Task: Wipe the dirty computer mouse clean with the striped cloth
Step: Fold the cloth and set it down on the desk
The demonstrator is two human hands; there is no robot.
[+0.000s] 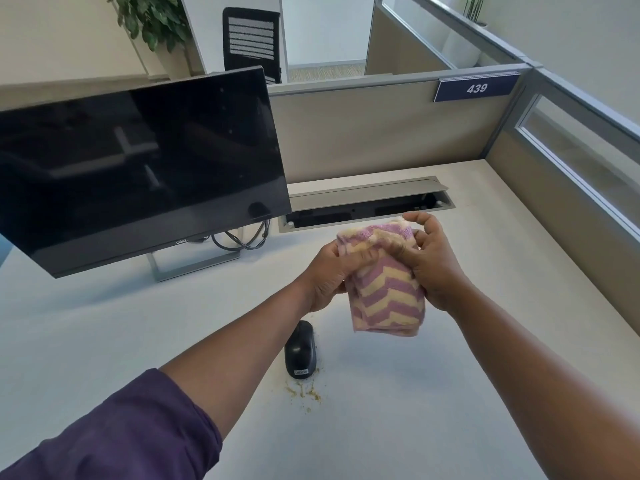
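Purple-and-cream striped cloth (388, 289) hangs bunched above the white desk (450, 393), held between both hands. At its nine o'clock side the left hand (329, 271) has fingers curled into the fabric; at its three o'clock side the right hand (433, 261) pinches the upper folds with its thumb, fingers loosely bent. A black Lenovo mouse (300, 349) lies on the desk at seven o'clock from the cloth, apart from it, with yellowish crumbs (304, 393) scattered at its six o'clock end.
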